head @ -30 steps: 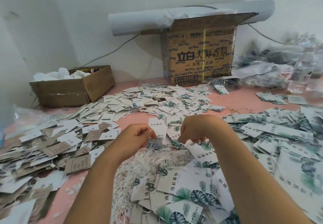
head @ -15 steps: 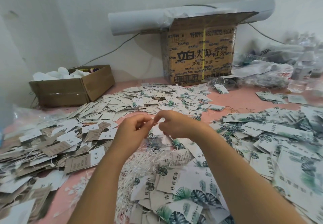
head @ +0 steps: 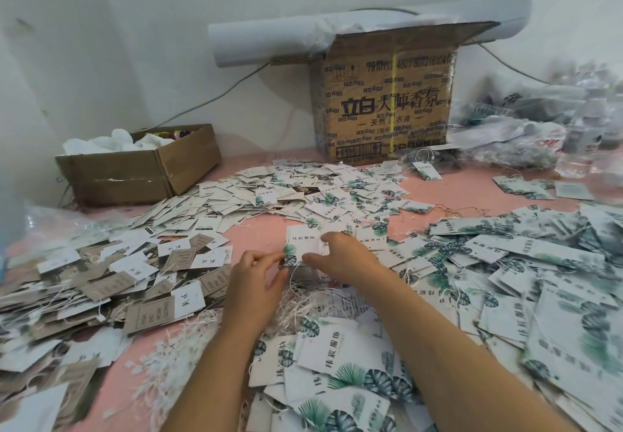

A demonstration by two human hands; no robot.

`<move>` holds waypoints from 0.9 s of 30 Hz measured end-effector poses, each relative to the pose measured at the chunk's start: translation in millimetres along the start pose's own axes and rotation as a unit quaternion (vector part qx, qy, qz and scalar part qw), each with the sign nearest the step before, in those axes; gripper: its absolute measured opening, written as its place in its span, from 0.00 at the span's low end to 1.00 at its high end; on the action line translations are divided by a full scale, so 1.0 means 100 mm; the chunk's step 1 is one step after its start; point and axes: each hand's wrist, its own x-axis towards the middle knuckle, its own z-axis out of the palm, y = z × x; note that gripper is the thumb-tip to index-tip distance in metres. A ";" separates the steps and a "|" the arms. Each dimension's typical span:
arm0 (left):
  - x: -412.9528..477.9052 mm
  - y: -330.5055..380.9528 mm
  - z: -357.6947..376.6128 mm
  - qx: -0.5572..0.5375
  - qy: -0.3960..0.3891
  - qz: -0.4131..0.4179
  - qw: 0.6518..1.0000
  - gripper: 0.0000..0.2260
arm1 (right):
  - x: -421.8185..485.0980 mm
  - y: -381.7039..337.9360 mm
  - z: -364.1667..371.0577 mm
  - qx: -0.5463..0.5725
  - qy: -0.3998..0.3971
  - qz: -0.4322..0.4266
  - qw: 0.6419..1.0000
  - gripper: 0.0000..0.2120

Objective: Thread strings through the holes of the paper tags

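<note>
holding one tag (head: pixel 301 242) above mid-counter, the left hand (head: pixel 258 275) pinches its leafy lower corner with curled fingers, and the right hand (head: pixel 345 256) grips the tag's right edge between thumb and forefinger. whether a string runs through the hole, i cannot tell. best to steady the tag, feed the end straight, and lift clear of the loose strings (head: pixel 296 298) underneath.

Tag heaps (head: pixel 526 263) crowd around; pink strip (head: pixel 465 185) lies bare.

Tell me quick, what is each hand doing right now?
Left hand: pinches the paper tag at its lower corner.
Right hand: holds the same tag's right edge.
</note>
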 end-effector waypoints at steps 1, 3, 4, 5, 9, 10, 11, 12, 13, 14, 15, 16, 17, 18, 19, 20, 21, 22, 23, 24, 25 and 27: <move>0.00 -0.01 0.01 0.025 0.003 0.021 0.999 0.17 | -0.01 0.00 0.00 0.012 -0.001 0.002 1.000 0.24; -0.01 -0.03 0.01 0.061 0.011 0.058 0.996 0.18 | -0.01 0.00 -0.01 0.031 0.004 0.005 1.000 0.23; -0.02 -0.03 0.01 0.075 0.012 0.070 0.995 0.18 | -0.01 0.00 -0.02 0.036 0.011 0.007 0.999 0.23; -0.02 -0.04 0.02 0.088 0.013 0.081 0.993 0.19 | -0.01 0.00 -0.02 0.040 0.018 0.009 0.999 0.24; -0.03 -0.04 0.03 0.104 0.005 0.095 0.990 0.19 | 0.00 0.00 -0.01 0.053 0.022 0.012 0.998 0.20; -0.03 -0.05 0.03 0.100 0.001 0.094 0.990 0.19 | 0.01 0.00 -0.01 0.053 0.021 0.010 0.998 0.18; -0.03 -0.05 0.04 0.096 -0.002 0.094 0.991 0.20 | 0.01 0.00 -0.01 0.057 0.023 0.011 0.998 0.16; -0.03 -0.05 0.04 0.093 -0.005 0.094 0.991 0.20 | 0.02 0.00 -0.01 0.064 0.028 0.014 0.997 0.15; -0.03 -0.06 0.04 0.089 -0.007 0.096 0.991 0.20 | 0.02 -0.01 -0.01 0.074 0.034 0.016 0.997 0.15; -0.03 -0.06 0.04 0.085 -0.009 0.097 0.992 0.20 | 0.02 -0.02 -0.02 0.086 0.044 0.015 0.995 0.15; -0.03 -0.06 0.04 0.083 -0.011 0.098 0.992 0.20 | 0.02 -0.03 -0.02 0.102 0.053 0.015 0.993 0.15; -0.03 -0.06 0.04 0.081 -0.013 0.097 0.992 0.20 | 0.03 -0.03 -0.03 0.118 0.062 0.016 0.991 0.16; -0.03 -0.06 0.04 0.080 -0.013 0.097 0.992 0.20 | 0.02 -0.03 -0.03 0.129 0.067 0.018 0.989 0.17; -0.04 -0.06 0.04 0.079 -0.014 0.096 0.992 0.20 | 0.03 -0.03 -0.04 0.132 0.070 0.021 0.989 0.16; -0.04 -0.06 0.04 0.078 -0.014 0.096 0.992 0.21 | 0.03 -0.02 -0.04 0.128 0.069 0.027 0.989 0.14; -0.04 -0.06 0.04 0.078 -0.014 0.097 0.992 0.21 | 0.04 0.00 -0.03 0.121 0.065 0.034 0.990 0.12; -0.04 -0.06 0.04 0.080 -0.014 0.098 0.992 0.21 | 0.03 0.01 -0.03 0.116 0.056 0.043 0.991 0.11; -0.04 -0.06 0.04 0.081 -0.014 0.099 0.992 0.21 | 0.03 0.01 -0.02 0.113 0.046 0.051 0.991 0.12; -0.04 -0.05 0.04 0.082 -0.015 0.100 0.992 0.21 | 0.02 0.00 -0.02 0.112 0.034 0.056 0.992 0.12; -0.04 -0.05 0.04 0.082 -0.015 0.100 0.991 0.20 | 0.01 -0.01 -0.02 0.109 0.030 0.055 0.992 0.11; -0.04 -0.05 0.04 0.082 -0.015 0.101 0.991 0.20 | 0.01 -0.02 -0.02 0.104 0.029 0.054 0.993 0.11; -0.05 -0.05 0.03 0.081 -0.014 0.100 0.992 0.20 | 0.01 -0.03 -0.03 0.101 0.032 0.047 0.993 0.12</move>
